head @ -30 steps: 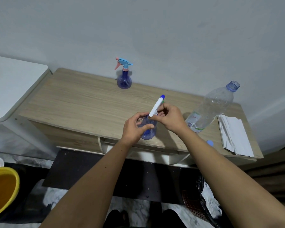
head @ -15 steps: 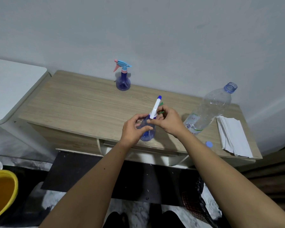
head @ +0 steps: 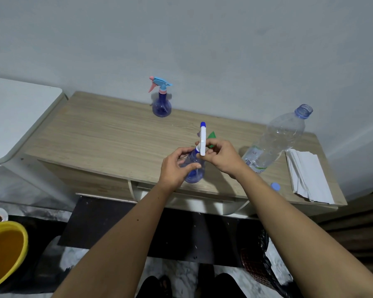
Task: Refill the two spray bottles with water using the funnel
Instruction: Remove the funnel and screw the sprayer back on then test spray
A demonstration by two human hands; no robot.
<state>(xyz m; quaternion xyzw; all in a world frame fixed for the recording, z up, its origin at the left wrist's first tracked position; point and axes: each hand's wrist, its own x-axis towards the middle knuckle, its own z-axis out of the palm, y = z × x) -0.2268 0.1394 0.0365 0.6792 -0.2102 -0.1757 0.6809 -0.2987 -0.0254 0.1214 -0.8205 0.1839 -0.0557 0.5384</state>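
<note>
At the front edge of the wooden surface (head: 108, 134), my left hand (head: 174, 166) gripped the near spray bottle (head: 193, 168) while my right hand (head: 221, 157) pinched its white sprayer head (head: 202, 138). The head had swung from tilted to upright within a second, which I judged to be unscrewing. The second spray bottle (head: 161, 104) stood by the wall.

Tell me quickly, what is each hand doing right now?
Left hand: grips the near spray bottle on the table.
Right hand: pinches the white spray head at the bottle's neck.

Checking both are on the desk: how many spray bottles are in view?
2: one spray bottle stands at the desk's back edge by the wall; the other bottle is held near the front edge, left hand gripping it.
</note>
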